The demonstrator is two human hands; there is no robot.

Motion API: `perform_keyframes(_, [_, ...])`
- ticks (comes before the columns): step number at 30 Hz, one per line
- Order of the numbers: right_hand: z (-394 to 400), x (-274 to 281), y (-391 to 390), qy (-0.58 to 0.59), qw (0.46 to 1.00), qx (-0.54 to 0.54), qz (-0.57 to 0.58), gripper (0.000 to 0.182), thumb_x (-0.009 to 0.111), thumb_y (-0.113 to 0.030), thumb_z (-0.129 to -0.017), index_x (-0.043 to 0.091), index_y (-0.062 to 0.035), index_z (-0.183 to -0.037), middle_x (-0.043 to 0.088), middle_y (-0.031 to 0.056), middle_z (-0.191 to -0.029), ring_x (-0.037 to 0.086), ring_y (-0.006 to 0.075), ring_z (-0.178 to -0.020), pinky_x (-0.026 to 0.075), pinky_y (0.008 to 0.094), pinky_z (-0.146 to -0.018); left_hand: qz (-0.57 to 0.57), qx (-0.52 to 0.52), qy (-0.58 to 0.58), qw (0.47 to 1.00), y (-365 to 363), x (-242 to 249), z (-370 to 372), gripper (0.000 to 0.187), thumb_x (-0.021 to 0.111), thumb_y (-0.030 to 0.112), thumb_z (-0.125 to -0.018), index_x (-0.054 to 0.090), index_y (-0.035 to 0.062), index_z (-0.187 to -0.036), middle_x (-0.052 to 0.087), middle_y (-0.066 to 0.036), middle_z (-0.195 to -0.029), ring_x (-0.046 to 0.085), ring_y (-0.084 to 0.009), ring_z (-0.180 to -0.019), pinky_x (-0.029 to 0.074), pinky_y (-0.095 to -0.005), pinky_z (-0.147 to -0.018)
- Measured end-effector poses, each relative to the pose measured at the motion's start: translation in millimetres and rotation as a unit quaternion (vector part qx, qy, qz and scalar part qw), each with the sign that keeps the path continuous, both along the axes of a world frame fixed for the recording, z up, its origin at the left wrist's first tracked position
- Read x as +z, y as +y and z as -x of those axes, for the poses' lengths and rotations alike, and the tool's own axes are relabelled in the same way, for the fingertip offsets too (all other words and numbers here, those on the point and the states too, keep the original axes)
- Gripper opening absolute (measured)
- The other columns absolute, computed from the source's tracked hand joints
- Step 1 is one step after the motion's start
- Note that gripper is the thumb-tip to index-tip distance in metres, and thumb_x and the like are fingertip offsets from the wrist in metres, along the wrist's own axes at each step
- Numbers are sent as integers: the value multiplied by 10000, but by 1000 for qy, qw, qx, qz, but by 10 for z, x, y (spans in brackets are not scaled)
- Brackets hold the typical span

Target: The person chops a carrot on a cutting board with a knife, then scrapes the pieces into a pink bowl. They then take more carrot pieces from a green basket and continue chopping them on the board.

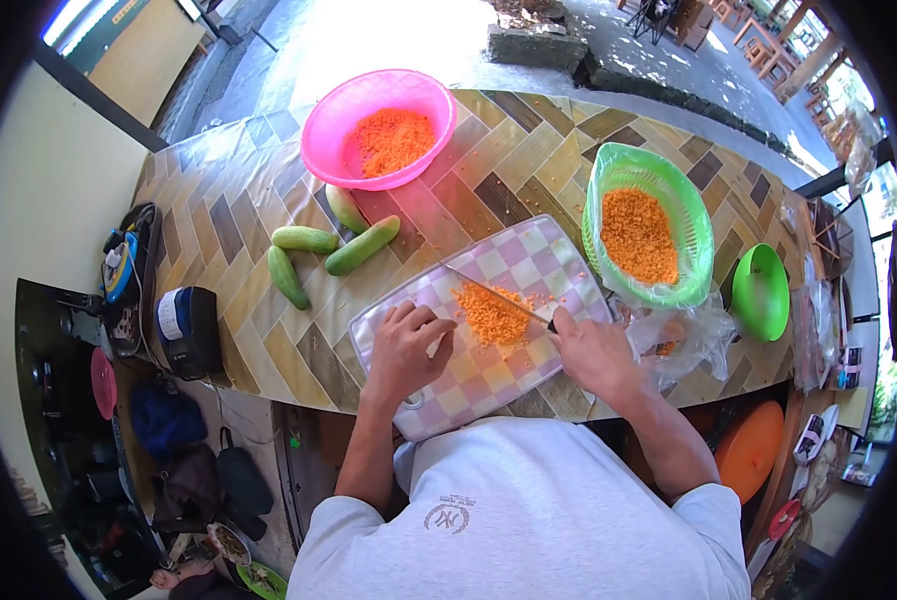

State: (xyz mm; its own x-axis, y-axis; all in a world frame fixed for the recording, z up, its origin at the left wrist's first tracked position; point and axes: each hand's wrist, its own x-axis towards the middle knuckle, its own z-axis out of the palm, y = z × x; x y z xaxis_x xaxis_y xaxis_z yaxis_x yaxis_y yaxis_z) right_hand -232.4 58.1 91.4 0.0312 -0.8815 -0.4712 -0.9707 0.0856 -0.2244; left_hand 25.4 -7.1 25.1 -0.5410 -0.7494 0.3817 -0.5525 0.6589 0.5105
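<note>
My right hand (pixel 597 352) is wrapped round the handle of a kitchen knife (pixel 499 294), whose blade slants up to the left over a pile of finely chopped orange food, perhaps carrot (pixel 491 318). Beneath the pile lies a pink-and-white checkered cutting board (pixel 559 262), set at an angle on the table. My left hand (pixel 407 345) is over the board's left side, left of the pile. Its fingers are loosely bent, a gap shows between thumb and fingers, and nothing is in it.
Several green cucumbers (pixel 363 246) lie beyond the board on the patterned table (pixel 259 345). A pink basin (pixel 319 140) and a plastic-lined green basket (pixel 696 235) hold orange bits. Clear plastic (pixel 694 345) and a green bowl (pixel 761 292) are at right; a black device (pixel 189 333) stands left.
</note>
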Motion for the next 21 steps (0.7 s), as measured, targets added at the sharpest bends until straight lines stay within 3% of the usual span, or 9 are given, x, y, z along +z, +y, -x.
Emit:
perform_keyframes(3, [-13,-258,93,-25,998,-8,61,274,523,-293,-985,492,-27,-1045,668,232,-745,659,457,-740,506,552,-654,1,23,9,1000,-97,-72,-20,110,716,65,-735,713,114,-833,598,-18,-748,571,-218,-748,463,-355,-712])
perform_keyframes(6, [-83,29,88,-19,999,-25,20,266,519,-282,-986,488,-24,-1040,668,236,-748,659,461,-755,506,549,-662,-8,25,8,1000,-116,-129,-57,112,714,63,-734,714,111,-836,599,-21,-757,575,-221,-761,468,-364,-720])
perform_keyframes(9, [-109,-253,149,-39,998,-36,42,252,505,-264,-987,493,-16,-1028,682,220,-794,678,423,-778,516,529,-676,-8,14,11,1000,-135,-151,-21,138,713,57,-729,717,111,-857,610,-24,-797,582,-222,-789,471,-368,-728])
perform_keyframes(14, [-90,58,123,-14,999,-34,13,246,502,-251,-987,488,-9,-1023,680,233,-804,674,431,-783,513,534,-678,35,-5,1,999,-31,-156,84,232,709,-3,-725,727,119,-922,655,-24,-851,613,-220,-795,493,-368,-704])
perform_keyframes(17, [-33,-257,241,-26,998,-42,30,251,502,-250,-989,491,-2,-1019,675,242,-787,672,437,-772,511,538,-676,16,-51,-4,999,44,-207,89,263,710,47,-736,707,106,-993,674,-31,-968,617,-214,-900,482,-356,-786])
perform_keyframes(21, [-14,-15,145,-37,998,-40,13,267,496,-259,-993,491,5,-1029,670,256,-774,671,449,-774,512,545,-686,22,-51,11,998,70,-218,89,221,715,70,-767,699,89,-987,686,-38,-957,630,-204,-883,486,-345,-798])
